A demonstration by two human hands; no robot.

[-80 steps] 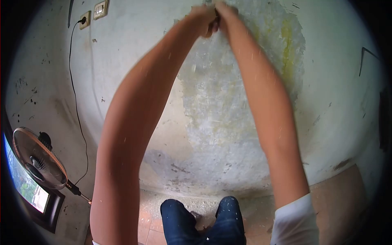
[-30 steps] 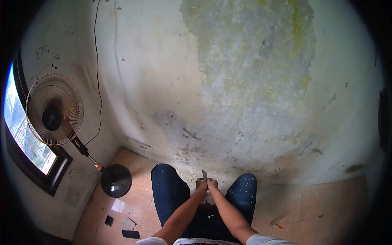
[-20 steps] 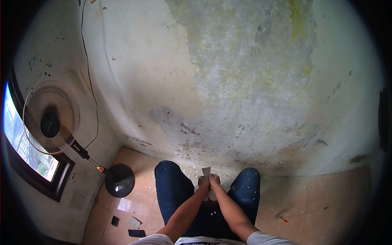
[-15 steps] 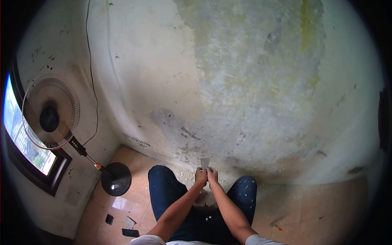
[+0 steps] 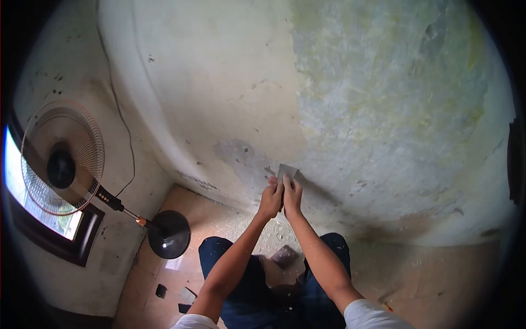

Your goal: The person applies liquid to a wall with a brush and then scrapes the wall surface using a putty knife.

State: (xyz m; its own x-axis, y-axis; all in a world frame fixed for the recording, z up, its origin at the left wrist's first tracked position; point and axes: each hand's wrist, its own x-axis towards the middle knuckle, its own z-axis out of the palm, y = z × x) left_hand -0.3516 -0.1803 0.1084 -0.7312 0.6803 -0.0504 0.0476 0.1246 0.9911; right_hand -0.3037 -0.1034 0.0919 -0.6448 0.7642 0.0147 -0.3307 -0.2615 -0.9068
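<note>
My left hand (image 5: 270, 200) and my right hand (image 5: 293, 197) are side by side, both closed around the handle of a paint scraper (image 5: 287, 171). Its flat grey blade points up, right against the lower part of the wall (image 5: 350, 159). My fingers hide most of the handle. Around the blade the wall shows bare grey patches with ragged edges of pale paint, and a larger greenish-grey stripped area lies up to the right.
A standing fan (image 5: 61, 162) is at the left by a dark-framed window (image 5: 90, 236). Pale flakes (image 5: 274, 233) litter the floor between my knees and the wall. A reddish-brown block-like piece (image 5: 284, 256) lies there. A phone-like dark object (image 5: 185, 308) rests at lower left.
Both hands have moved up and forward with the scraper, from low near the wall's base to higher on the wall. The view has shifted, and the reddish-brown piece shows more fully.
</note>
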